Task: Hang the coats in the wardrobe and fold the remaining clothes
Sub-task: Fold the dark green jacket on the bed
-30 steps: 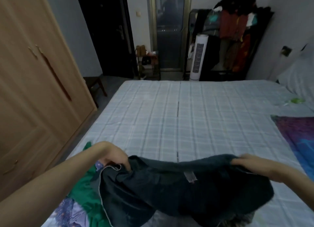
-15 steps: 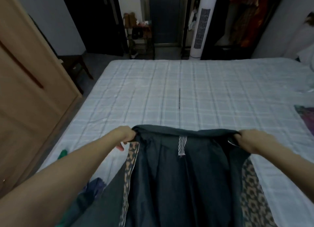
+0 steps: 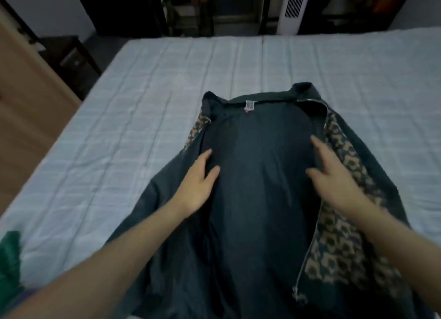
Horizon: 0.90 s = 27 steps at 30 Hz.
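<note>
A dark teal zip jacket with leopard-print lining lies spread open on the bed, collar and label pointing away from me. My left hand lies with straight fingers on the jacket's left front panel. My right hand hovers or rests with spread fingers over the right side, near the zip edge. Neither hand grips the fabric. The jacket's lower part runs out of the frame's bottom.
The bed has a pale checked sheet. A green garment lies at the near left edge. The wooden wardrobe stands left, a dark stool beside it. A white tower fan stands beyond the bed.
Both hands let go of the collar after laying the jacket flat on the bed, and now lie open lower on its inside. The camera tilted further down.
</note>
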Each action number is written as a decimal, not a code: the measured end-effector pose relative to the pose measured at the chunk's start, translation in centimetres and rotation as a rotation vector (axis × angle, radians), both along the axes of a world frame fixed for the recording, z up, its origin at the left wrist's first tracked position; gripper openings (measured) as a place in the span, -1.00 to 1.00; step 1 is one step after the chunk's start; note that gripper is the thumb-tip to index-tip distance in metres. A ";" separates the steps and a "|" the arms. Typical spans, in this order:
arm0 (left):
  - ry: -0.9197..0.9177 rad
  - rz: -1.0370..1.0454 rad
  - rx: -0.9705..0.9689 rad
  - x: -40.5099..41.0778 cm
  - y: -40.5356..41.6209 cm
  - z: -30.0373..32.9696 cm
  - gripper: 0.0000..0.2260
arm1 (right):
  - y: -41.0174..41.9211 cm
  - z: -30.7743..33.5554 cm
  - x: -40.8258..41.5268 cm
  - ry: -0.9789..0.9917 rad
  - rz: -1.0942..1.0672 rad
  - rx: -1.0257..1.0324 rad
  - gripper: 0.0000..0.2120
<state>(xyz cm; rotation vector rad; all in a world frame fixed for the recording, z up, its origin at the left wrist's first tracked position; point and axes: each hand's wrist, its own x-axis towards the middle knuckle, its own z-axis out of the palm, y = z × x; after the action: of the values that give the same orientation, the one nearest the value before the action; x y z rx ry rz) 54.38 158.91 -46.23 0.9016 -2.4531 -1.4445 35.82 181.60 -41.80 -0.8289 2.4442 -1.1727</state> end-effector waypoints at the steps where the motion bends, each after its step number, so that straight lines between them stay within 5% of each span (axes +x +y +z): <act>1: -0.005 0.016 -0.091 3.0 1.5 -1.8 -0.56 | 1.5 -2.1 2.4 0.092 0.033 0.022 -0.41; 6: -0.080 0.330 -0.383 16.9 7.1 -6.8 -0.69 | 10.9 -7.7 13.1 0.223 0.013 0.201 -0.53; 10: -0.374 0.863 -0.175 22.7 9.7 -8.9 -0.67 | 17.7 -11.8 17.1 0.190 -0.047 0.545 -0.40; 15: -0.491 1.026 -0.029 23.2 12.0 -7.8 -0.32 | 22.3 -14.3 19.3 0.182 0.154 0.783 -0.34; 18: -0.589 0.930 -0.034 23.4 12.7 -7.0 -0.28 | 22.9 -12.6 19.3 0.188 0.235 0.875 -0.36; 22: -0.730 0.539 -0.359 25.6 14.5 -7.5 -0.37 | 24.8 -11.0 19.4 0.393 0.336 0.978 -0.33; 25: -0.561 0.505 -0.440 26.2 16.3 -7.5 -0.50 | 25.7 -9.1 19.5 0.505 0.375 0.959 -0.55; 27: -0.414 0.550 -0.247 26.1 18.0 -7.7 -0.61 | 26.5 -7.8 19.5 0.530 0.360 0.931 -0.61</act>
<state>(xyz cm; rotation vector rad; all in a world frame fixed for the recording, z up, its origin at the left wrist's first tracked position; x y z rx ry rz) 80.53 176.92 -53.95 1.7713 -2.2762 -0.8106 55.31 208.12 -49.64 -1.2461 2.6095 0.3785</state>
